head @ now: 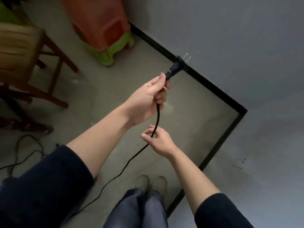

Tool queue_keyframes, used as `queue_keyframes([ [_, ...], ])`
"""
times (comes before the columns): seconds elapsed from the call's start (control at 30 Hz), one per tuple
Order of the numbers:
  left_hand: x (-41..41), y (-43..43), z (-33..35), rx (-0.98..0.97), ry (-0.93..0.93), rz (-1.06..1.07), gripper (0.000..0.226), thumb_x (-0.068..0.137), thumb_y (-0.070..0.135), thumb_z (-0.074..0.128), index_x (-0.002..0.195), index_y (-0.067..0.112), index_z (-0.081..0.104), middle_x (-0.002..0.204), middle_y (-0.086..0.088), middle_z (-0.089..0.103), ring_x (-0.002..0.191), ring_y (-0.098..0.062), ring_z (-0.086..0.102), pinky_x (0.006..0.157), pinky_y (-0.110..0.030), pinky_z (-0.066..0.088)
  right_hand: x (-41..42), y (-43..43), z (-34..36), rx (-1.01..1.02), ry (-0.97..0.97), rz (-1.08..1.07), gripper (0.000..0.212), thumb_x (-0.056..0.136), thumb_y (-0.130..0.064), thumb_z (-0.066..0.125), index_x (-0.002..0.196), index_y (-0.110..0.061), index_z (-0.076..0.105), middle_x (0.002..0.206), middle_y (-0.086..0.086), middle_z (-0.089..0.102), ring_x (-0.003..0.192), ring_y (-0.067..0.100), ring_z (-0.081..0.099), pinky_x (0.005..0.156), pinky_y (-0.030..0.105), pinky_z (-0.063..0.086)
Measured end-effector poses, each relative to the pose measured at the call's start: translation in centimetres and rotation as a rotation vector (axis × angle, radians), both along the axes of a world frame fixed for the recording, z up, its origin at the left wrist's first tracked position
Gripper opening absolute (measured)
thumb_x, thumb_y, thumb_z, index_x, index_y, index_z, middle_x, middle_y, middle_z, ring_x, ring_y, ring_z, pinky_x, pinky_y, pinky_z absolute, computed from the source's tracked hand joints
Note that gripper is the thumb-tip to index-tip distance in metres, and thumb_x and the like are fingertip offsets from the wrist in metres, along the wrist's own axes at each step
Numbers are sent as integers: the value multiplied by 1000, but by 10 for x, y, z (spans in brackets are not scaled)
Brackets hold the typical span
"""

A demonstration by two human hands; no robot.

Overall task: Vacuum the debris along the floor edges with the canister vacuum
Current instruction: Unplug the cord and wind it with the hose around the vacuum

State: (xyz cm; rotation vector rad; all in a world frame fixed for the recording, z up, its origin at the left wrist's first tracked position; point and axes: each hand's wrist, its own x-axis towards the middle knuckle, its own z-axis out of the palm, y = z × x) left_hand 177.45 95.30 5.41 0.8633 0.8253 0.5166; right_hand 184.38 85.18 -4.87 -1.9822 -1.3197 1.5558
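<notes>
Since the vacuum itself is not in view, only what is taken to be its cord point(131, 159) can be placed: it is seen rising from the floor point(115, 76) at lower left, past the shoes point(149, 183), and up into both hands. Nearest, the cord is loosely ringed by the right hand point(158, 140), thumb and forefinger curled about it without a hard pinch, apparently so that slack can be fed and kinks kept out. Further out, the cord is gripped firmly just behind the plug point(176, 64) by the left hand point(148, 96), all fingers wrapped round it, with the prongs left bare and aimed at the wall point(230, 38). This hold is judged to suit pushing the plug into a socket, though no socket is shown. Beyond, the floor edge is marked by a black skirting point(213, 91), along which debris cannot be made out. Stacked stools point(105, 30) and a chair point(24, 51) are set further off, so access there may be hindered
</notes>
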Motion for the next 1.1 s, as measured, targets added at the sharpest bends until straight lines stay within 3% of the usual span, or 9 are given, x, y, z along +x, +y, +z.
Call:
queue_keyframes([
  [0.07, -50, 15, 45, 56, -5, 125, 34, 106, 36, 32, 81, 20, 48, 55, 8, 25, 53, -9, 22, 57, -25, 22, -30, 12, 14, 7, -56, 35, 29, 96, -35, 55, 94, -11, 70, 105, 8, 69, 107, 24, 60, 83, 28, 41],
  [0.17, -141, 27, 82, 155, 116, 317, 34, 106, 34, 32, 82, 18, 49, 53, 8, 25, 57, -13, 15, 54, -22, 23, -52, 32, 32, -7, -116, 62, 44, 98, -43, 46, 83, -7, 65, 75, 7, 65, 83, 29, 62, 70, 32, 45],
  [0.3, -247, -7, 80, 170, 319, 506, 33, 105, 36, 35, 83, 17, 51, 56, 6, 23, 54, -11, 16, 51, -18, 27, -86, 53, 60, -8, -37, 253, 53, 98, -47, 44, 68, -9, 66, 74, 8, 72, 69, 23, 68, 70, 32, 53],
  [0.43, -304, -69, 61, 113, 460, 757, 33, 105, 34, 36, 81, 15, 51, 49, 11, 27, 46, -5, 22, 48, -18, 26, -136, 58, 95, -63, 114, 396, 46, 101, -34, 41, 65, -9, 54, 69, 9, 72, 47, 18, 61, 55, 24, 50],
  [0.63, -334, -162, 43, 36, 596, 970, 34, 105, 29, 38, 81, 12, 54, 65, 2, 54, 56, -9, 44, 57, -21, 39, -231, 54, 158, -160, 402, 387, 45, 103, -23, 41, 63, -6, 49, 62, 15, 68, 42, 21, 55, 41, 23, 44],
  [0.73, -340, -195, 37, -40, 524, 1075, 31, 105, 25, 38, 83, 12, 56, 93, -6, 69, 85, -14, 64, 82, -27, 51, -280, 41, 177, -235, 476, 358, 43, 104, -23, 40, 65, -7, 48, 68, 17, 68, 47, 22, 58, 44, 23, 47],
  [0.9, -371, -242, 17, -149, 328, 1096, 29, 105, 28, 38, 107, 16, 65, 117, -3, 69, 113, -9, 62, 101, -25, 45, -347, 9, 169, -276, 448, 349, 44, 105, -28, 38, 69, -6, 51, 75, 18, 68, 53, 22, 61, 50, 22, 52],
  [1.03, -407, -280, 6, -118, 477, 1007, 32, 106, 30, 35, 89, 19, 60, 98, 2, 72, 84, 11, 61, 85, -20, 42, -400, -20, 154, -305, 319, 403, 42, 105, -28, 39, 73, -4, 52, 72, 18, 64, 51, 23, 63, 49, 24, 54],
  [1.1, -424, -299, -6, -152, 511, 1053, 34, 106, 34, 34, 81, 20, 53, 83, 2, 72, 87, -4, 66, 89, -31, 45, -424, -31, 147, -289, 232, 459, 39, 104, -24, 41, 73, -3, 52, 65, 16, 61, 50, 24, 63, 48, 24, 53],
])
